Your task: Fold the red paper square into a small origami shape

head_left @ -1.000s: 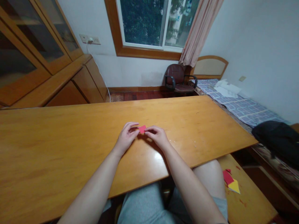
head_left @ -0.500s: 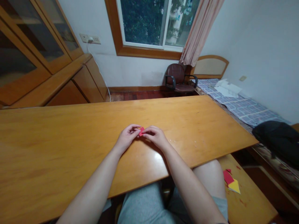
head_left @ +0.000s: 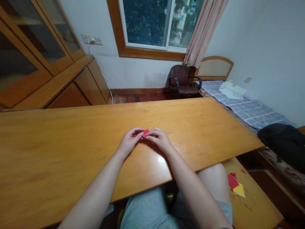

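Note:
A small piece of red paper [head_left: 145, 132] is held just above the wooden table [head_left: 71, 140], between both hands. My left hand [head_left: 130, 140] is closed, pinching its left side between thumb and fingers. From the other side, my right hand [head_left: 159, 139] grips the right edge, thumb below and fingers curled over. Fingers cover part of the paper, so its full folded shape cannot be made out.
On a lower wooden surface at my right lie red paper [head_left: 233, 181], yellow paper [head_left: 239, 190] and red scraps. Tiny white bits [head_left: 199, 146] dot the table. A chair [head_left: 182, 79], a bed [head_left: 252, 111] and a black bag [head_left: 282, 141] stand beyond.
The red paper has turned slightly between my fingers, and the yellow edge seen at its top no longer shows. Both hands stay almost in place.

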